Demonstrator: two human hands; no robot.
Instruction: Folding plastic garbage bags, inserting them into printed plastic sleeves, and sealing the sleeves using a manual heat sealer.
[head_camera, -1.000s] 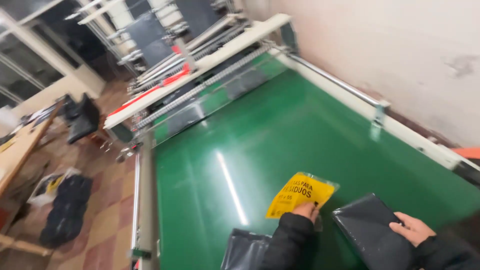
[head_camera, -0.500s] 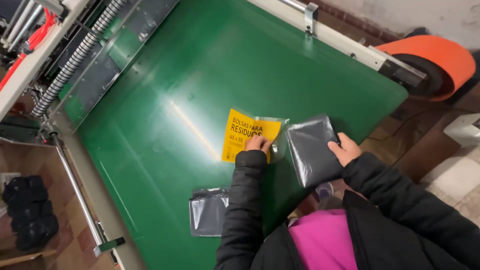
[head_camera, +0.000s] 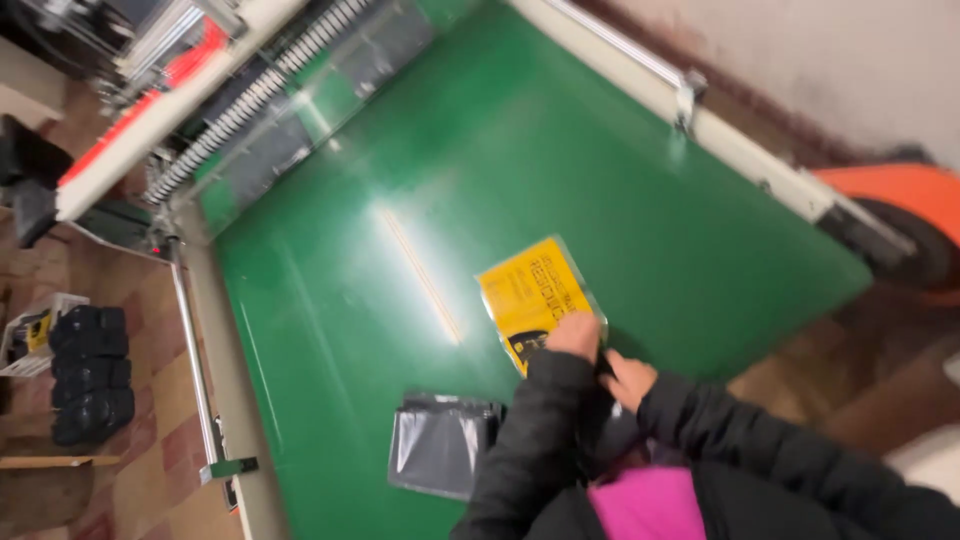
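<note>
A yellow plastic bag (head_camera: 532, 292) with dark print lies flat on the green conveyor belt (head_camera: 520, 160). My left hand (head_camera: 572, 335) rests on its near corner and grips it. Just to the right, my right hand (head_camera: 630, 378) is curled on a dark grey bag (head_camera: 603, 425), which is pulled in close to my body and mostly hidden between my black sleeves. A second dark grey bag (head_camera: 440, 442) lies on the belt to the left of my left arm, touched by neither hand.
White side rails (head_camera: 740, 150) edge the belt on the right and a metal rail (head_camera: 195, 350) on the left. An orange roll (head_camera: 900, 200) sits past the right rail. A machine frame with rollers (head_camera: 250, 110) stands at the belt's far end. Black bundles (head_camera: 90, 370) lie on the tiled floor.
The dark grey bag under my right hand has been drawn off the belt toward my body. Both hands are now close together at the yellow bag's near corner. The camera has tilted.
</note>
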